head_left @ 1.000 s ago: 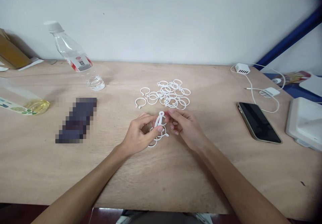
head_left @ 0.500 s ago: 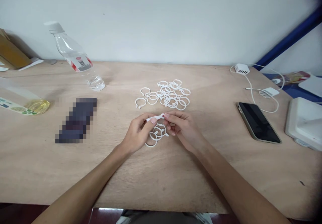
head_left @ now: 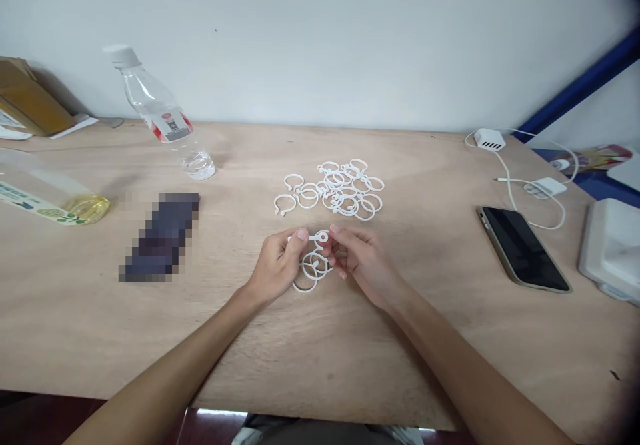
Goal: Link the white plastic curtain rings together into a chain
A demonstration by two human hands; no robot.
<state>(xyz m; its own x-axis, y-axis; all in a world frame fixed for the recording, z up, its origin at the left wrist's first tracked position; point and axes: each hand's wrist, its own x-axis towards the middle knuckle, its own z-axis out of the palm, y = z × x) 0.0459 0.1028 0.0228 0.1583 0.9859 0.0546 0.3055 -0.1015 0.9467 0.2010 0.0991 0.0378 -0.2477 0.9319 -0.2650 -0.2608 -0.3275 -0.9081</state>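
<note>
My left hand (head_left: pixel 276 263) pinches a white plastic ring (head_left: pixel 323 237) between thumb and fingers. It is turned nearly edge-on, with a small round eyelet at its right end. At that end are the curled fingertips of my right hand (head_left: pixel 365 258), the thumb by the eyelet's edge and another fingertip just behind. Beneath my hands lies a small group of similar white rings (head_left: pixel 304 291), partly hidden. Beyond them several more open white rings (head_left: pixel 367 210) with knobbed ends lie in a loose, overlapping pile on the wooden table (head_left: pixel 280 358).
A clear bottle (head_left: pixel 173 125) stands at the back left, near a bottle with yellow liquid (head_left: pixel 93 208) and a blurred dark object (head_left: pixel 160 238). To the right are a phone (head_left: pixel 523 248), a white charger (head_left: pixel 490 139) with cables, and a white case (head_left: pixel 610 248).
The held ring has turned so its eyelet faces me. My right thumb has shifted slightly off the eyelet. The whole view has moved a little, with things sitting further right.
</note>
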